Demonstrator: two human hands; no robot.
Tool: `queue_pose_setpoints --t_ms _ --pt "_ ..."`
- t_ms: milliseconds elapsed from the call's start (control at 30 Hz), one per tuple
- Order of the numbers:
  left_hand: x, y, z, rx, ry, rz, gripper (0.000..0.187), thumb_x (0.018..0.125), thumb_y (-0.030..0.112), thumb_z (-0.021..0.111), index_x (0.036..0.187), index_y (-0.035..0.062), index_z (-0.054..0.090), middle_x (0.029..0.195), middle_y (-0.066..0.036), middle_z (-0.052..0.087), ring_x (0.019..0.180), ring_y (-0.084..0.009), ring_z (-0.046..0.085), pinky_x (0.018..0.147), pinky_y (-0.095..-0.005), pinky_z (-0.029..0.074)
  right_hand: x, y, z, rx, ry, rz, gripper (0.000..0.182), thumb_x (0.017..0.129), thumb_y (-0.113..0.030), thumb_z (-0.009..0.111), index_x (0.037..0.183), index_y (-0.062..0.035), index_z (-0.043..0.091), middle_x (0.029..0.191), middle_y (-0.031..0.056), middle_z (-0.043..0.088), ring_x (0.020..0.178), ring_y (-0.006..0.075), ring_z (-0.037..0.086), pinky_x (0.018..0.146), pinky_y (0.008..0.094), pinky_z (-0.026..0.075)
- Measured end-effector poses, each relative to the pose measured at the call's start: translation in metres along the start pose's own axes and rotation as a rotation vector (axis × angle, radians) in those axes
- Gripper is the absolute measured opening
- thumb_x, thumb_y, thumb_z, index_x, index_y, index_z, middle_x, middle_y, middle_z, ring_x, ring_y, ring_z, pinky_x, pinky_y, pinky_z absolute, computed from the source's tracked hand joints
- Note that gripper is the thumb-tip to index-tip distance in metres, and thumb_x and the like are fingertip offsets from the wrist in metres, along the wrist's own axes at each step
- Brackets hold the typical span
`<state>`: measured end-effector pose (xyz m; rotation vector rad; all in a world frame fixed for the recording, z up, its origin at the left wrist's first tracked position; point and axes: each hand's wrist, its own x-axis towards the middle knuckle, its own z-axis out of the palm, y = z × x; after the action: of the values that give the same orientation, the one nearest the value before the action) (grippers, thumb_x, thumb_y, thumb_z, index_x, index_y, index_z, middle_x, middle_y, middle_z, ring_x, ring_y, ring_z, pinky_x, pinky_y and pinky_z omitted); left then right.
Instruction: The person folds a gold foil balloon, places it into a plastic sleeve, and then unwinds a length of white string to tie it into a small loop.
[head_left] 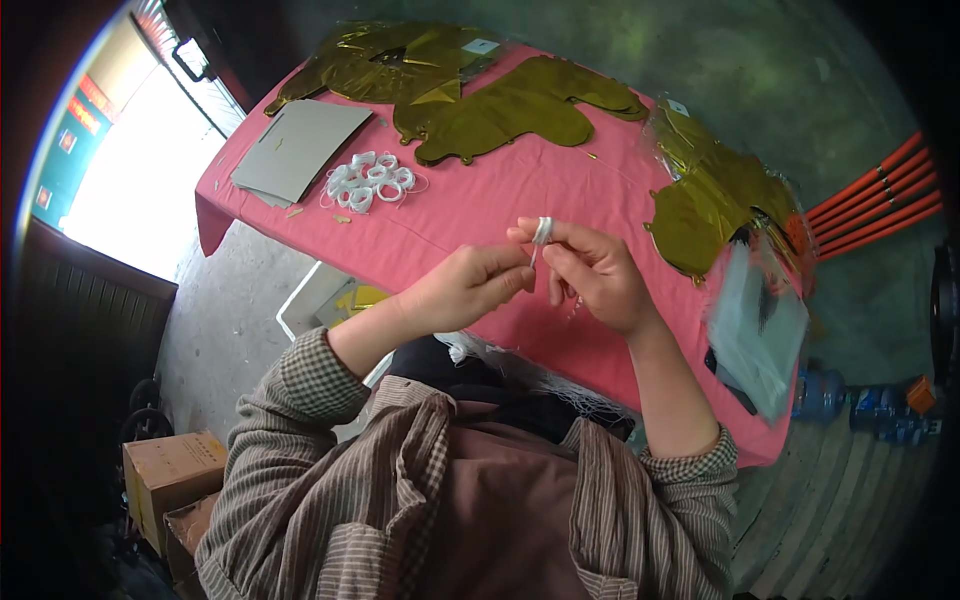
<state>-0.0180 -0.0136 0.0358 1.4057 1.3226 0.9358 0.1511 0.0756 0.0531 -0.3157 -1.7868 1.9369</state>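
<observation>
White string (543, 231) is wound in a small coil around the extended index finger of my right hand (600, 275). That hand's thumb bends in below the coil, and its other fingers are curled. My left hand (478, 283) is closed in a pinch just left of it, where a strand runs down from the coil to its fingertips. Both hands are above the front part of the pink-covered table (590, 350). Further left on the cloth lies a pile of small white string coils (372, 183). Loose white strands (540, 375) hang over my lap.
Grey cardboard sheets (303, 150) are stacked at the table's left. Gold foil shapes (520, 110) lie along the back, with more gold foil (705, 200) at the right beside clear plastic bags (757, 330). Orange poles (875, 200) jut in. Cardboard boxes (172, 475) stand on the floor.
</observation>
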Motion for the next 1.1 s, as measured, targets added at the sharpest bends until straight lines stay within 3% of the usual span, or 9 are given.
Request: queue_pose_setpoints --t_ms 67,233,300,433,700,833,933,1033,1100 --pt "-0.003 0.006 0.000 0.111 0.043 0.231 0.019 0.092 0.016 0.047 0.090 -0.0004 0.056 0.073 -0.001 0.055 0.067 -0.0067 0.051 0.061 -0.0234 0.043 -0.001 0.004 0.000 -0.271 0.060 0.115 0.026 0.090 -0.006 0.045 0.112 0.0011 0.056 0.087 0.0059 0.064 0.053 0.0061 0.052 0.050 0.0198 0.045" --pt "0.002 0.014 -0.014 0.276 0.209 0.255 0.016 0.091 0.012 0.047 0.088 -0.0014 0.056 0.075 -0.001 0.056 0.069 -0.0065 0.051 0.063 -0.0234 0.044 -0.004 0.007 -0.001 -0.124 -0.121 0.244 0.023 0.089 -0.006 0.046 0.106 0.0017 0.059 0.084 0.0084 0.064 0.052 0.0067 0.052 0.050 0.0192 0.044" --pt "0.006 0.005 -0.009 -0.189 0.058 0.135 0.017 0.091 0.012 0.046 0.089 -0.0023 0.055 0.072 -0.003 0.056 0.064 -0.0087 0.054 0.061 -0.0235 0.045 -0.003 0.005 -0.003 -0.047 -0.165 0.238 0.022 0.089 -0.006 0.046 0.104 0.0018 0.060 0.085 0.0094 0.065 0.051 0.0071 0.052 0.050 0.0191 0.044" --pt "0.009 -0.009 -0.002 -0.353 0.021 0.211 0.019 0.092 0.015 0.048 0.093 -0.0014 0.057 0.073 0.000 0.055 0.067 -0.0070 0.054 0.061 -0.0225 0.045 -0.004 0.013 -0.007 0.095 -0.144 0.142 0.024 0.090 -0.008 0.044 0.106 0.0012 0.059 0.091 0.0117 0.064 0.050 0.0080 0.053 0.048 0.0188 0.044" --pt "0.006 -0.017 0.006 -0.732 0.033 0.077 0.026 0.091 0.015 0.048 0.110 -0.0031 0.054 0.087 -0.003 0.059 0.073 -0.0113 0.058 0.076 -0.0265 0.050 -0.004 0.021 -0.001 0.183 -0.036 0.056 0.025 0.091 -0.013 0.044 0.109 -0.0006 0.058 0.092 0.0103 0.064 0.049 0.0070 0.051 0.043 0.0164 0.041" --pt "0.002 -0.011 0.011 -0.632 0.063 0.080 0.032 0.091 0.011 0.048 0.119 -0.0035 0.049 0.093 -0.005 0.060 0.076 -0.0123 0.058 0.076 -0.0275 0.049 -0.002 0.022 -0.006 0.261 0.063 0.051 0.028 0.092 -0.017 0.043 0.110 -0.0006 0.056 0.095 0.0105 0.063 0.051 0.0069 0.051 0.042 0.0160 0.040" --pt "-0.001 -0.007 0.016 -0.501 0.090 0.253 0.037 0.090 0.007 0.046 0.125 -0.0019 0.044 0.096 -0.007 0.060 0.079 -0.0124 0.058 0.077 -0.0272 0.048 -0.002 0.024 -0.012 0.336 0.113 0.073 0.029 0.093 -0.020 0.042 0.110 -0.0007 0.056 0.095 0.0101 0.062 0.053 0.0067 0.049 0.042 0.0152 0.038" --pt "-0.004 -0.005 0.005 -0.452 0.015 0.209 0.034 0.090 0.009 0.047 0.123 -0.0021 0.046 0.101 -0.006 0.060 0.082 -0.0121 0.057 0.080 -0.0268 0.046 -0.004 0.025 -0.016 0.385 0.157 0.061 0.032 0.093 -0.023 0.041 0.111 -0.0010 0.054 0.093 0.0094 0.061 0.051 0.0075 0.047 0.042 0.0164 0.037" --pt "-0.001 -0.008 -0.010 -0.231 -0.080 0.083 0.033 0.090 0.010 0.048 0.121 -0.0017 0.049 0.098 -0.006 0.060 0.080 -0.0103 0.056 0.079 -0.0256 0.046 -0.004 0.022 -0.019 0.410 0.225 0.042 0.035 0.094 -0.029 0.039 0.107 -0.0006 0.055 0.089 0.0087 0.060 0.051 0.0091 0.046 0.043 0.0180 0.035"
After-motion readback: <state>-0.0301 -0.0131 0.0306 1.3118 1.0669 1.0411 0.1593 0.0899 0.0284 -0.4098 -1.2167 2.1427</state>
